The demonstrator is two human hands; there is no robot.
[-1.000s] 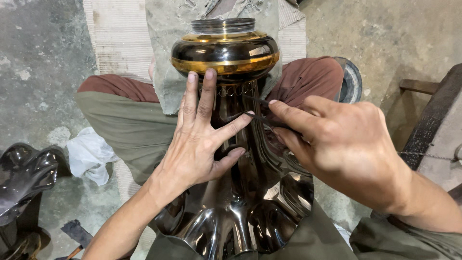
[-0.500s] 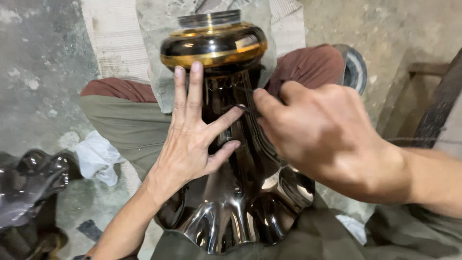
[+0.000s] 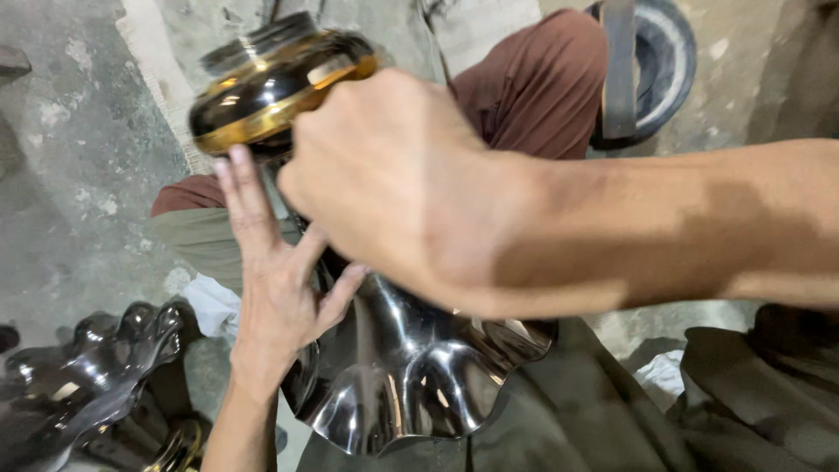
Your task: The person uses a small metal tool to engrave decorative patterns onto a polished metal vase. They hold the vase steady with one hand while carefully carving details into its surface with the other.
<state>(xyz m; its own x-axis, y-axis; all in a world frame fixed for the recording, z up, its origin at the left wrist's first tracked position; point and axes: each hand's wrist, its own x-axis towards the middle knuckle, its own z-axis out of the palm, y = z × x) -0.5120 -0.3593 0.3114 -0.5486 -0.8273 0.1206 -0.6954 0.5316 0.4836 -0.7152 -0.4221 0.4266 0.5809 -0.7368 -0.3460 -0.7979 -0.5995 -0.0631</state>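
A concrete floor [image 3: 61, 175] carries everything here, with the person seated on it and a glossy black metal vessel [image 3: 411, 358] lying across the lap, its scalloped flared foot toward the near edge of the floor and its gold-banded bulb [image 3: 262, 87] pointing toward the far left corner. Half a second ago the vessel stood squarer to the camera; now it is tilted leftward and the view has closed in. The right hand [image 3: 411, 183] has swept from the right side of the neck up and across it, so it now covers the neck just below the bulb; its fingers are hidden behind the knuckles, so whether that grip is pinching anything cannot be told. The left hand [image 3: 275, 288] stays flat against the neck, fingers spread, bracing it. To judge from this, the work on the neck has moved higher, toward the bulb. A second black scalloped piece [image 3: 96, 367] lies by the near left corner of the floor, and a white rag [image 3: 214, 301] sits just beside the left wrist.
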